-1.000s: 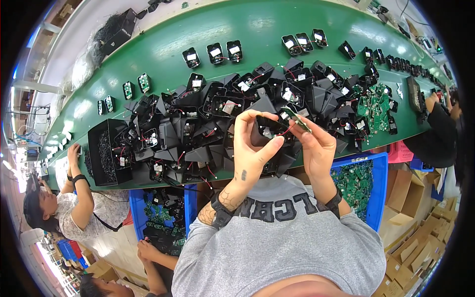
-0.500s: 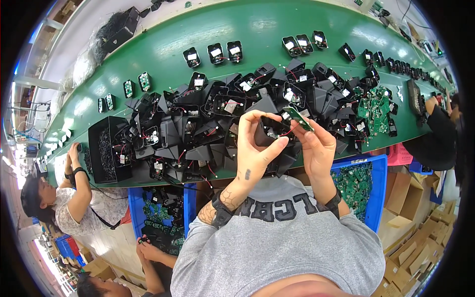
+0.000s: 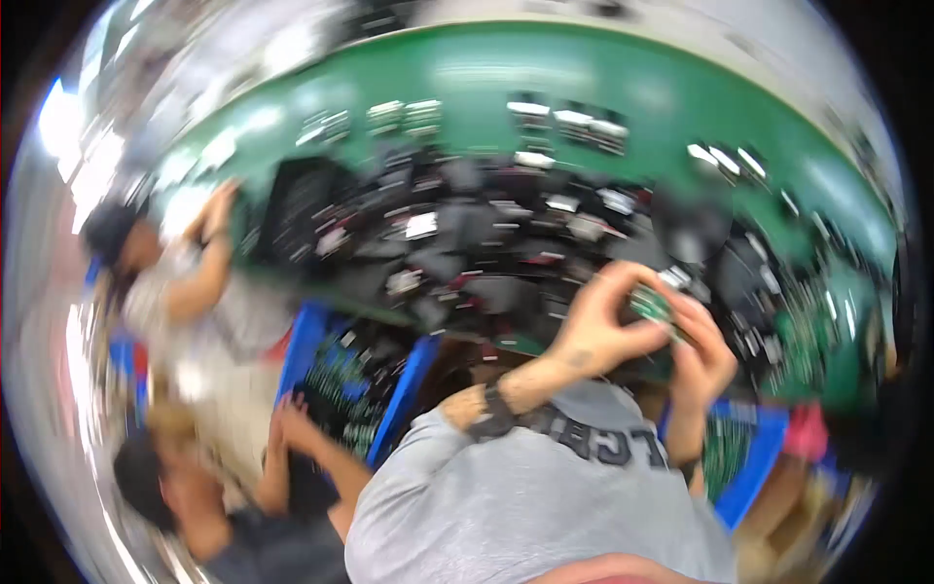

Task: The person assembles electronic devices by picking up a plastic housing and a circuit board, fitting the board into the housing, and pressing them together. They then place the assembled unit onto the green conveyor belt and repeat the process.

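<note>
Motion smears the picture. A small green circuit board (image 3: 650, 305) is pinched between the fingertips of both hands, above the near edge of the table. My left hand (image 3: 605, 326) curls round it from the left, with thumb and forefinger meeting at the board. At its right end are the closed fingers of my right hand (image 3: 702, 355). Just beyond the hands, a dark blurred shape (image 3: 689, 219) looks like a black housing; whether it rests on the pile is unclear. The heap of black plastic housings (image 3: 462, 234), with wires and white parts, spreads left of my hands.
Rows of housings (image 3: 593, 127) stand on the green table (image 3: 467, 58). A black box (image 3: 304, 209) sits left of the heap, loose circuit boards (image 3: 803, 336) right. Blue bins (image 3: 397, 399) (image 3: 759, 457) flank me. Two people (image 3: 161, 263) (image 3: 195, 487) work at left.
My view has swung, shifting the scene. The black housing that was in my left hand is gone from it; both hands now meet at the circuit board, which my right hand held before.
</note>
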Motion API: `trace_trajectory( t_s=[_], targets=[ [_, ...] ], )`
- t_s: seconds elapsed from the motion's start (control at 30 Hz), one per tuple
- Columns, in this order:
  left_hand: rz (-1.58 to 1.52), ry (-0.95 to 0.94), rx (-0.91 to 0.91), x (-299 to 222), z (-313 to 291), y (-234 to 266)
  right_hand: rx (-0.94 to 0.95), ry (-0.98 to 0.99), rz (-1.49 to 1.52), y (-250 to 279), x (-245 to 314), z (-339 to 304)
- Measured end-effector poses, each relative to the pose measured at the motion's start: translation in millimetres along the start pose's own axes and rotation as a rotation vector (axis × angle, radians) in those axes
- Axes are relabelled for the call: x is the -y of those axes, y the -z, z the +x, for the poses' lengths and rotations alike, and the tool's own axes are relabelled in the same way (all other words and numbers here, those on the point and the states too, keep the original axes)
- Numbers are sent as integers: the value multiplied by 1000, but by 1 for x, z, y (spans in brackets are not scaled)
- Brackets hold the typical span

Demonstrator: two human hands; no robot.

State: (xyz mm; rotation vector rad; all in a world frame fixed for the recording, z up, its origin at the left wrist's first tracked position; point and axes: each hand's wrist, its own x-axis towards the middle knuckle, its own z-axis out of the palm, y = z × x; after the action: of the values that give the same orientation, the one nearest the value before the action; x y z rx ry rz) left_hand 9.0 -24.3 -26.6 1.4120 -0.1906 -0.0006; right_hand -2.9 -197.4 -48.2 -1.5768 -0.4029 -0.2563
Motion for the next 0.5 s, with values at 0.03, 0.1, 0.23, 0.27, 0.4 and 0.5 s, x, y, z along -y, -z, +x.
trace_trajectory(
  t_s=[0.03,0.1,0.23,0.27,0.4,0.5],
  targets=[
    [11,31,35,-6,4,-1,-9,-27,-7,2,-4,0],
    [-131,-46,63,4,3,-8,-98,-72,21,10,-9,-12],
    [-130,-116,-26,3,-10,-7,-48,-146,362,19,-34,-14],
    [-116,-107,-40,3,-9,-2,-22,-119,426,15,-42,-10],
    [-88,-189,-118,6,-7,4,-206,-293,481,-4,-33,3],
    [-113,-228,-127,1,-7,13,-108,-296,464,-7,-28,10]
  ],
)
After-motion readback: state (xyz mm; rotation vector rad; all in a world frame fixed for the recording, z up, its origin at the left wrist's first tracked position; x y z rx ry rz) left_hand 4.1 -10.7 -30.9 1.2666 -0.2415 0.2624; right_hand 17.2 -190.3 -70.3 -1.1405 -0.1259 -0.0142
